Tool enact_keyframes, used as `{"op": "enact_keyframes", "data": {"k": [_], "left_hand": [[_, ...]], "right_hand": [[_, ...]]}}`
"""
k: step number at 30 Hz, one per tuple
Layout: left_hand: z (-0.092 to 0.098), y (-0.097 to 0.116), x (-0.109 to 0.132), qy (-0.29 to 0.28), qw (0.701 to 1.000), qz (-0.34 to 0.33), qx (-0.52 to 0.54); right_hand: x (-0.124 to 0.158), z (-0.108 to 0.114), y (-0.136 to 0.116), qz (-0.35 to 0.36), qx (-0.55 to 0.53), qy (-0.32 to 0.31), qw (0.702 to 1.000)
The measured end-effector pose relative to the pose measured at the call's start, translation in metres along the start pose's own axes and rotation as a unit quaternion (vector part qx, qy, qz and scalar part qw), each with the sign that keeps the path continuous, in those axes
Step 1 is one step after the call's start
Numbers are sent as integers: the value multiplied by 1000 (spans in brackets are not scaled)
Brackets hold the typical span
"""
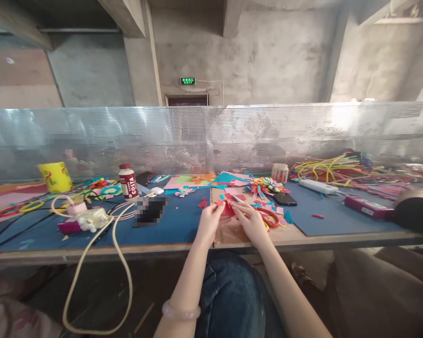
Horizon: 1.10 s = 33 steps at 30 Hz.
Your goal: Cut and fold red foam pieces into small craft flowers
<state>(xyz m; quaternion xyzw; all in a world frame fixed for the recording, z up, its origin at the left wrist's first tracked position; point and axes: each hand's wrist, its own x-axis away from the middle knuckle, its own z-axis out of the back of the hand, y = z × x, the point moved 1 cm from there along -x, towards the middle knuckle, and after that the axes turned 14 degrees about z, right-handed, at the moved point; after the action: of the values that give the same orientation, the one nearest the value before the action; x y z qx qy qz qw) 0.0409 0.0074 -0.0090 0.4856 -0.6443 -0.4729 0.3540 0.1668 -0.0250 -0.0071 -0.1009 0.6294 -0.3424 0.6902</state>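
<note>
A small piece of red paper (227,209) is held low over the table's edge, between my two hands. My left hand (211,220) pinches its left side between thumb and fingers. At the right side of the paper, my right hand (251,222) is closed on it with the fingertips. Beside my right hand lies a pair of scissors with orange handles (272,218), partly covered by that hand. Cut scraps of red, pink and blue paper surround the scissors. A red paper scrap (203,203) lies left of my hands.
Paper flowers (264,186) and coloured sheets (229,179) lie behind my hands. A black phone (285,199), a white power strip (317,187) and pipe cleaners (333,170) are rightward. Left stand a bottle (127,183) and a looping cable (129,277). A perforated metal screen (183,126) runs behind.
</note>
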Motion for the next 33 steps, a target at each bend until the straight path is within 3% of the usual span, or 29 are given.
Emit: {"op": "enact_keyframes", "data": {"k": [8,14,20,27,33], "left_hand": [[2,-2,0,-28,998,-39,-30],[3,-1,0,-15,998,-39,-37],[2,0,3,-17,998,-38,-36],[-1,3,7,-18,998,-27,-47],[1,3,7,6,995,-44,-92]], "right_hand": [[1,-2,3,25,77,-60,995],[0,1,4,4,39,-68,997],[1,3,3,4,10,-46,999],[3,1,18,-103,-148,75,981],[2,0,13,-115,-182,20,976]]}}
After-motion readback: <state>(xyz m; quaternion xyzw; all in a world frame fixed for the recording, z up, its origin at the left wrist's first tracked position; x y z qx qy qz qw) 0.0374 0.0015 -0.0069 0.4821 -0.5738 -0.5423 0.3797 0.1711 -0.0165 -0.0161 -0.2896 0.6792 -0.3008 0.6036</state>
